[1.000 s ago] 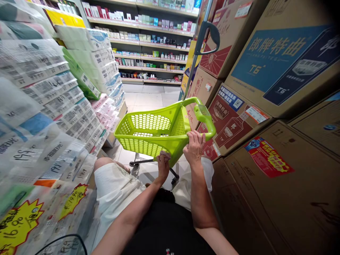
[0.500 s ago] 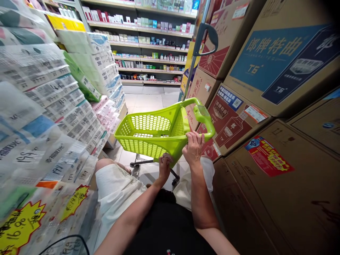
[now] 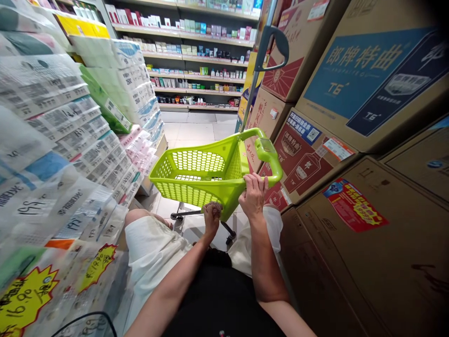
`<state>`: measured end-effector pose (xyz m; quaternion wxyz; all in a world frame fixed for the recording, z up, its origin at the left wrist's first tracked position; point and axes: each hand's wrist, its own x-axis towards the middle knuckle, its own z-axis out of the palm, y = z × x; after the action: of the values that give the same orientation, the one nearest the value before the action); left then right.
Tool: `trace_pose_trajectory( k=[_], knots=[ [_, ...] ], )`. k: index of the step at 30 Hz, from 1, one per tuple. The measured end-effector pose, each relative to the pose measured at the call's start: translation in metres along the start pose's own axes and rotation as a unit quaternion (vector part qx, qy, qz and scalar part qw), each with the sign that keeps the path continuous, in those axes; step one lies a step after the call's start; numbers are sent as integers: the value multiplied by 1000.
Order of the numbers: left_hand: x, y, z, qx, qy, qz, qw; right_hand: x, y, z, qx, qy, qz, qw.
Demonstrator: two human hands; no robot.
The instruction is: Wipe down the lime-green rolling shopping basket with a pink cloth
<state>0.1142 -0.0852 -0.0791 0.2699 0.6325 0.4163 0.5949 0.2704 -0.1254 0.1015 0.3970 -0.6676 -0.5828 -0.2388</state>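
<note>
A lime-green plastic shopping cart [image 3: 231, 189] with perforated sides stands between my knees, its basket pointing left. In my left hand [image 3: 211, 223] is a crumpled greyish-brown cloth [image 3: 214, 207], held against the lower part of the cart's near side wall. Higher up and to the right, my right hand [image 3: 253, 195] grips the cart's near upper rim, close to where it meets the handle [image 3: 268, 152]. Its fingers bend over the edge. The basket's inside shows only its green walls and slotted bottom.
Plastic-wrapped tissue packs [image 3: 70, 117] are stacked along the left. Large cardboard boxes [image 3: 351, 234] rise close on the right. A grey pole with a dark loop handle [image 3: 261, 51] stands by them. Shelves of small goods [image 3: 196, 63] cross the back, beyond the tiled floor [image 3: 191, 126].
My left hand and the cloth have shifted slightly left along the cart's side wall. My right hand keeps its hold on the rim. The view has drifted a little.
</note>
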Motion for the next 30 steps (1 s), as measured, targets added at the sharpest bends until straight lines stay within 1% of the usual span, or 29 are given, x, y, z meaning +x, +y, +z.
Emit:
trace_pose_trajectory(
  k=[3, 5, 7, 10, 12, 13, 15, 17, 18, 20, 22, 24, 26, 28, 30],
  knots=[
    [25, 11, -2, 17, 66, 1, 998, -1, -2, 1, 1, -7, 2, 1000],
    [35, 16, -3, 25, 101, -5, 995, -1, -4, 1, 5, -12, 5, 1000],
    [33, 14, -4, 24, 113, -29, 993, -1, -5, 2, 13, -15, 8, 1000],
    [25, 7, -6, 1, 124, -100, 987, -2, -4, 4, 23, -17, 8, 1000],
    [29, 7, -8, -20, 141, -126, 982, -2, -3, 5, 24, -11, 1, 1000],
    [35, 9, -9, -27, 152, -120, 981, -2, -3, 5, 24, -8, -3, 1000],
    [51, 14, -12, -27, 172, -81, 981, -2, -2, 6, 25, -5, -4, 1000],
    [61, 16, -15, -16, 180, -49, 982, -3, -2, 6, 25, -6, 1, 1000],
    [61, 16, -15, -9, 183, -50, 982, -3, -2, 6, 24, -6, 3, 1000],
    [53, 11, -16, 1, 182, -83, 980, -3, -3, 7, 19, -2, 0, 1000],
    [43, 5, -17, -14, 167, -129, 977, -3, -2, 8, 8, 7, -12, 1000],
    [42, 4, -20, -36, 161, -147, 975, -2, 0, 10, -3, 20, -24, 999],
    [55, 8, -24, -32, 179, -115, 976, -2, 3, 10, -9, 24, -34, 999],
    [73, 15, -28, -5, 197, -60, 979, -1, 5, 10, -7, 13, -35, 999],
    [83, 17, -29, 12, 194, -31, 980, -1, 8, 9, 3, -2, -28, 1000]
  ],
)
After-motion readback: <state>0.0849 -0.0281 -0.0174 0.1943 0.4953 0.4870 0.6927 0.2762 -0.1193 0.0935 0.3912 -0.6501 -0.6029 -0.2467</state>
